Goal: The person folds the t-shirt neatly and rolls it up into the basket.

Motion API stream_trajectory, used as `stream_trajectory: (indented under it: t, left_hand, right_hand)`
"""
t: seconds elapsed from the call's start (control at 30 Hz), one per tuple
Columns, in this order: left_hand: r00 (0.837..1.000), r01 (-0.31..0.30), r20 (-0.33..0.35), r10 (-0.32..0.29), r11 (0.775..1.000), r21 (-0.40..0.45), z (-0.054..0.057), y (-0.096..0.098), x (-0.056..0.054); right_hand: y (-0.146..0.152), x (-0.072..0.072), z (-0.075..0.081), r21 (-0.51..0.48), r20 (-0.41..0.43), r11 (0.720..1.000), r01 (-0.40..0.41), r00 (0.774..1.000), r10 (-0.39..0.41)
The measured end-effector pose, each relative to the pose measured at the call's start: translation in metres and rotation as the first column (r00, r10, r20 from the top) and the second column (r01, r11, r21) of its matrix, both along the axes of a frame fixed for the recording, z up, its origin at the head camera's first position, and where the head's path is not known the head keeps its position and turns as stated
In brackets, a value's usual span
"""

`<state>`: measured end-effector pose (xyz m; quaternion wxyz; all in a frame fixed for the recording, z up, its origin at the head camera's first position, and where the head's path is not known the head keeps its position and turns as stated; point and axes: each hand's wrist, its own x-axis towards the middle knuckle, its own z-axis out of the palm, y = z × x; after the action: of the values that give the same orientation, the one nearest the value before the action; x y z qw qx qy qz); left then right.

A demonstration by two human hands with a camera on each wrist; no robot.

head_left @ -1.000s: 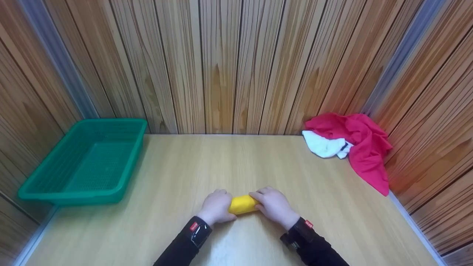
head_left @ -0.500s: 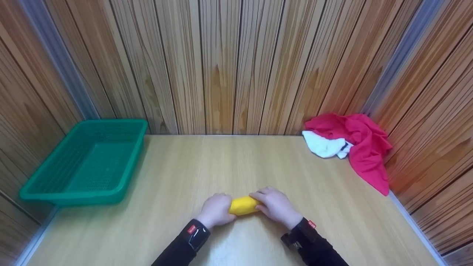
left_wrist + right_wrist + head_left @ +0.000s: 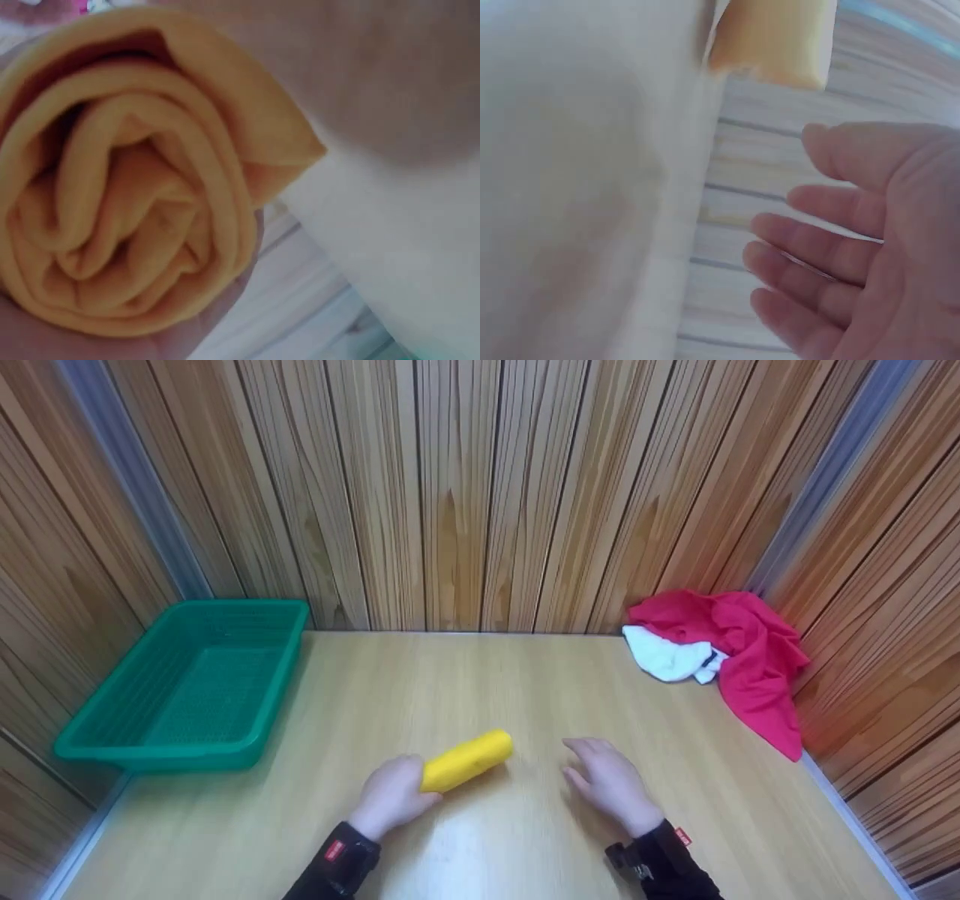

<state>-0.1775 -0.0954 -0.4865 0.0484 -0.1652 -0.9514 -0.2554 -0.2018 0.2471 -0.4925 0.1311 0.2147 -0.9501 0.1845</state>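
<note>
A yellow cloth, rolled into a tight cylinder (image 3: 469, 760), slants up and to the right over the table in the head view. My left hand (image 3: 394, 795) grips its near left end. In the left wrist view the spiral layers of the rolled cloth (image 3: 142, 217) face the camera, with one corner flap sticking out. My right hand (image 3: 609, 780) is apart from the roll, to its right, holding nothing. Its fingers (image 3: 810, 247) look loosely bent in the right wrist view, and the roll's far end (image 3: 776, 45) shows above them.
A green plastic basket (image 3: 259, 735) stands at the left against the wooden wall (image 3: 450, 495). In the far right corner lie a crumpled red cloth (image 3: 757, 660) and a white cloth (image 3: 664, 656). The light wooden tabletop (image 3: 450, 682) spreads between them.
My right hand has let go of the rolled cloth and moved right. My left hand has drawn the roll leftward and tilted its free end upward. The head view has shifted slightly.
</note>
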Motion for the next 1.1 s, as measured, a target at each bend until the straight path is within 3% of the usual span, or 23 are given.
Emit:
stream_trajectory:
  t: [0.1, 0.27, 0.47, 0.57, 0.83, 0.97, 1.1]
  left_hand:
    - [0.999, -0.054, 0.003, 0.054, 0.998, 0.034, 0.002, -0.013, 0.002]
    - [0.986, -0.159, 0.065, 0.153, 0.983, 0.089, 0.005, -0.033, 0.002]
    - [0.94, -0.311, 0.191, 0.282, 0.94, 0.143, 0.016, -0.052, -0.001]
    - [0.925, -0.352, 0.21, 0.316, 0.922, 0.163, 0.028, -0.065, -0.004]
    - [0.914, -0.383, 0.202, 0.35, 0.911, 0.151, 0.076, -0.118, -0.019]
    - [0.897, -0.428, 0.165, 0.41, 0.899, 0.088, 0.094, -0.143, -0.028]
    - [0.87, -0.477, 0.179, 0.459, 0.876, 0.074, 0.104, -0.163, -0.034]
  right_hand:
    - [0.013, 0.0, -0.005, 0.003, 0.038, 0.998, 0.057, 0.998, -0.057]
    - [0.032, 0.0, -0.009, -0.004, 0.101, 0.993, 0.117, 0.988, -0.116]
    - [0.045, -0.002, -0.013, 0.002, 0.148, 0.988, 0.154, 0.977, -0.153]
    - [0.048, -0.003, -0.015, 0.015, 0.173, 0.987, 0.162, 0.971, -0.163]
    - [0.051, -0.002, -0.016, -0.001, 0.198, 0.984, 0.178, 0.965, -0.174]
    - [0.052, 0.0, -0.015, -0.003, 0.183, 0.984, 0.178, 0.968, -0.174]
    - [0.052, 0.0, -0.016, -0.001, 0.188, 0.984, 0.18, 0.966, -0.177]
